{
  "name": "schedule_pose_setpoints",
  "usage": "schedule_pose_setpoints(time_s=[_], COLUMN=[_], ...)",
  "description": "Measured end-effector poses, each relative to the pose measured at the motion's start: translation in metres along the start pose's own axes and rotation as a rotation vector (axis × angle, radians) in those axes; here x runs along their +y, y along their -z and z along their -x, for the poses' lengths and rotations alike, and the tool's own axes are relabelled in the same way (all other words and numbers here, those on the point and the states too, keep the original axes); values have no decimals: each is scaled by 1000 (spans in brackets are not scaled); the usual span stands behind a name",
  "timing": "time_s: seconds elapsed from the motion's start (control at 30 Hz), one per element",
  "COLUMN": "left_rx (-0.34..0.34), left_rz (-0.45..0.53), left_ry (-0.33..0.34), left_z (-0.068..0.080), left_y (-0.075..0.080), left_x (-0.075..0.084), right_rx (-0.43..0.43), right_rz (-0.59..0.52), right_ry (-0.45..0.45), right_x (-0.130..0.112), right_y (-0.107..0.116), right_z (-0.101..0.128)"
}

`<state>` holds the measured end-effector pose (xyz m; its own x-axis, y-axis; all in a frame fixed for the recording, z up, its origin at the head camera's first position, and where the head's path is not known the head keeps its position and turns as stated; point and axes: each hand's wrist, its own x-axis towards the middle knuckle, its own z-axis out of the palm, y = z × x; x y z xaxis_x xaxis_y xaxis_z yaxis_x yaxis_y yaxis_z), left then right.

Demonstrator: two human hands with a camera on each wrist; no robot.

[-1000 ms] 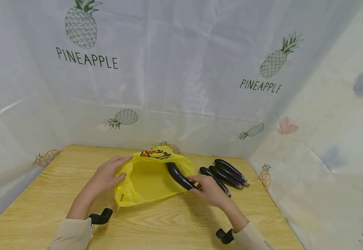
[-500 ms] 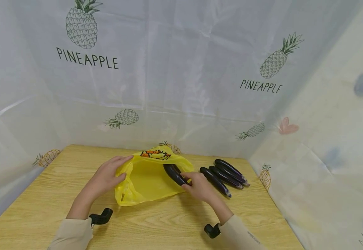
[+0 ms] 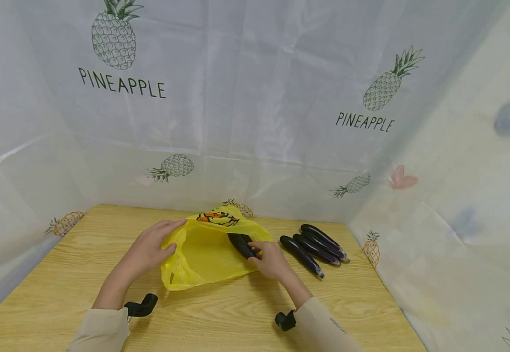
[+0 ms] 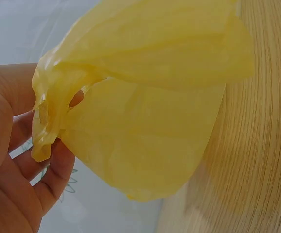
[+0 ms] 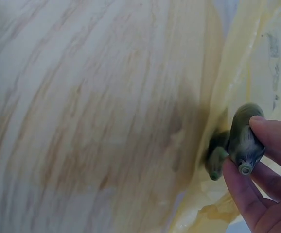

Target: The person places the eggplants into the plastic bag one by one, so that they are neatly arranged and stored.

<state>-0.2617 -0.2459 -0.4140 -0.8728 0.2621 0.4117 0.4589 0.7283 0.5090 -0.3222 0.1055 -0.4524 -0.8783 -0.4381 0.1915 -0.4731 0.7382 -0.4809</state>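
Observation:
A yellow plastic bag (image 3: 206,256) lies with its mouth spread open on the table. My left hand (image 3: 149,248) holds the bag's left edge, its fingers around the gathered handle part (image 4: 53,116) in the left wrist view. My right hand (image 3: 270,261) pinches a dark purple eggplant (image 3: 239,245) by its stem end, inside the bag's mouth at the right. The far end of this eggplant is hidden under the upper layer. In the right wrist view, a second eggplant (image 5: 216,162) lies beside the held one (image 5: 243,133), within the bag.
Several more eggplants (image 3: 301,255) lie side by side on the wooden table (image 3: 220,318), right of the bag. A pineapple-printed sheet (image 3: 246,112) hangs behind the table and along its sides. Each wrist wears a black device (image 3: 142,306).
My right hand has moved left and slightly away from me, sliding the eggplant deeper into the bag. My left hand has stayed in place on the bag's edge.

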Motion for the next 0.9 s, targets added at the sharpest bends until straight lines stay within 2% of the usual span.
schedule_pose_setpoints(time_s=[0.53,0.9], left_rx=[7,2], left_rz=[6,1], left_ry=[-12,-9], left_z=[0,0], left_y=[-1,0], left_x=[0,2], right_rx=[31,18], right_rz=[-9,37], right_ry=[-10,-4], right_x=[4,4], right_y=[-20,-21], right_z=[-7,-8])
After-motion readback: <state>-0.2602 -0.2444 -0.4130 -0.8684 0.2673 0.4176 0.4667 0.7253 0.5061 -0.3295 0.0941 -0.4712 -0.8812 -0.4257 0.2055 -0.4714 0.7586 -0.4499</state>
